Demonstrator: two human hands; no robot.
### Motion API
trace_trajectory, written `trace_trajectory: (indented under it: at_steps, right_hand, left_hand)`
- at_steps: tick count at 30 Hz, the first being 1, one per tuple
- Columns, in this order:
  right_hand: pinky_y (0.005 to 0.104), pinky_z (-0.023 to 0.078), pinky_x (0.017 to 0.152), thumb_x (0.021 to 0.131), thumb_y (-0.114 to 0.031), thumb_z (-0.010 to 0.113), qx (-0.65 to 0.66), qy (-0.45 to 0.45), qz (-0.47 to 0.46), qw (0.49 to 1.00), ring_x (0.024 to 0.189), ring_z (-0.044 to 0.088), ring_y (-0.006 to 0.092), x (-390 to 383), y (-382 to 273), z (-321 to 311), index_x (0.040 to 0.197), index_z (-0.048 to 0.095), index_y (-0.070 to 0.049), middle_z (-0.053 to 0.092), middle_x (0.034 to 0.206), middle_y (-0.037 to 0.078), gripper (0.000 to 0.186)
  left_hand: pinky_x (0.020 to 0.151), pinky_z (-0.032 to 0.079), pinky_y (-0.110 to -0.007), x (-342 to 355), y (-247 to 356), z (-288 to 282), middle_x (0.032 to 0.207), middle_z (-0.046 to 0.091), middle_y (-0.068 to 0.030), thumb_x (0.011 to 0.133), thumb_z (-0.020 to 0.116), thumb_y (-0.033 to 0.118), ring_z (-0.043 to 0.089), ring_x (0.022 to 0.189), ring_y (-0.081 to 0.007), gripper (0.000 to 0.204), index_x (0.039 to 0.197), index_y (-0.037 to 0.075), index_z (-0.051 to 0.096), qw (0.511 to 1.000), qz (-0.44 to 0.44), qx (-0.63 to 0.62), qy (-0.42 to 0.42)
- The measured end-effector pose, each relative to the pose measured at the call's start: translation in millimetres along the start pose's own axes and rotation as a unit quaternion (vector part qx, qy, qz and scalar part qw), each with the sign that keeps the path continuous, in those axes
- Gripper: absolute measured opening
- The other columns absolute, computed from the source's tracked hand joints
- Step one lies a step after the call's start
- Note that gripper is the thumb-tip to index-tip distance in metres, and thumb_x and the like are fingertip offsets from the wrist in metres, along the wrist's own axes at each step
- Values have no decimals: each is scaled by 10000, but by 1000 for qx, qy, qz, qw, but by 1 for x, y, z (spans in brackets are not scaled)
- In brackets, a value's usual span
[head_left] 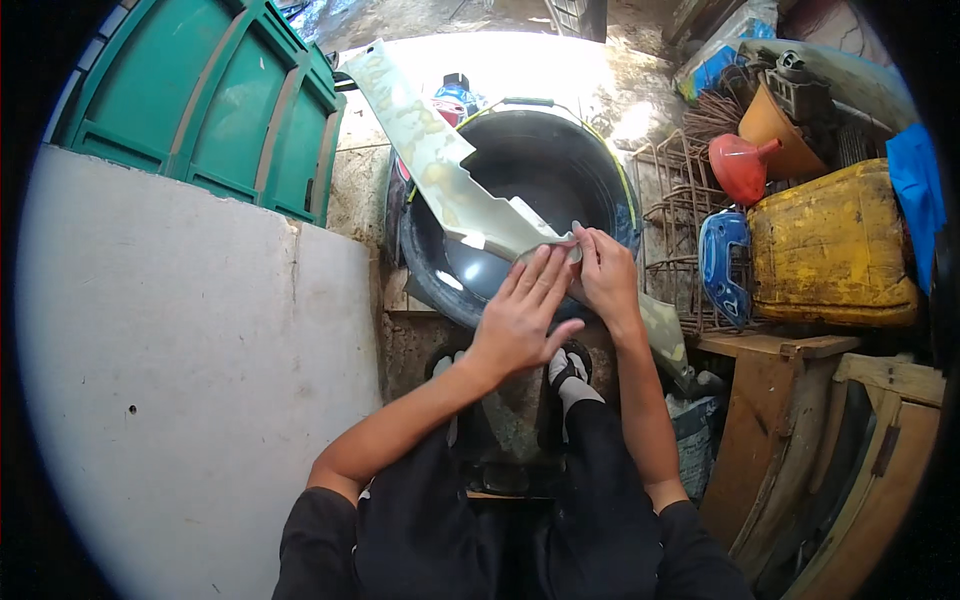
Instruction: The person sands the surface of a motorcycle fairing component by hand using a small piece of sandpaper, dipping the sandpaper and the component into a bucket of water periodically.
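A long, pale greenish-white panel (425,165) with patchy yellowish and grey areas slants across a round black tub (415,240). Its lower end reaches past my right forearm. My left hand (522,315) lies flat on the panel near its middle, fingers stretched out and thumb apart. A thin edge shows by the fingertips; whether it is a separate sheet I cannot tell. Close beside it, my right hand (607,275) grips the panel's edge, thumb on top and the other fingers partly hidden. Inside the tub is a dark, shiny surface with bright reflections.
A white wall (200,370) and green door (210,110) stand left. To the right are a rusty wire rack (675,220), red funnel (740,165), yellow jerrycan (835,250), blue plastic piece (725,265) and wooden cabinet (765,430). A blue-and-red container (455,95) stands behind the tub.
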State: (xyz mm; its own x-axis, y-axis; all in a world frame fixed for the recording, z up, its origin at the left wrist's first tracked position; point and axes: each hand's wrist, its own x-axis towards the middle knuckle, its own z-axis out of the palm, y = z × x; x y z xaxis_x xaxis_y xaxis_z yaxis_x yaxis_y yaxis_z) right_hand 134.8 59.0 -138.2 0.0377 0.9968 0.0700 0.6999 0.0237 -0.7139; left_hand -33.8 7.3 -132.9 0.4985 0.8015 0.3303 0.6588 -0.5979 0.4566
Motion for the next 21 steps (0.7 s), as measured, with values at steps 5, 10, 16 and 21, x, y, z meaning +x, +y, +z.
trace_trajectory:
  at_steps: [5,10,16,21]
  right_hand:
    - [359,528,828,1079,-388,436,188,-55,69,978,911,712,262,2,4,-11,1121,709,2,735,1020,172,478]
    - [372,525,914,1094,-489,299,264,-13,85,961,971,704,270,0,10,-8,1134,703,38,737,1035,199,665]
    - [401,506,946,1071,-583,140,208,2,73,975,992,694,300,-4,-1,-13,1114,696,43,730,1048,203,838]
    - [391,502,928,1042,-640,76,234,7,87,968,1000,685,285,-7,3,-16,1152,689,16,730,1029,182,904]
  left_hand:
    - [1199,269,-495,15,-54,-9,1484,475,-249,903,666,422,410,1417,-409,738,1418,-74,484,952,-226,170,114]
    - [1189,281,-495,1,-1,-1,1458,481,-287,892,689,386,430,1403,-399,714,1398,-81,497,998,-5,-67,1]
    - [1168,305,-507,28,-33,-12,1500,448,-259,977,578,394,428,1392,-413,661,1439,-58,444,962,-214,119,119]
    - [1180,307,-493,3,6,5,1516,450,-224,955,589,458,407,1429,-354,658,1428,8,506,996,11,-81,-38]
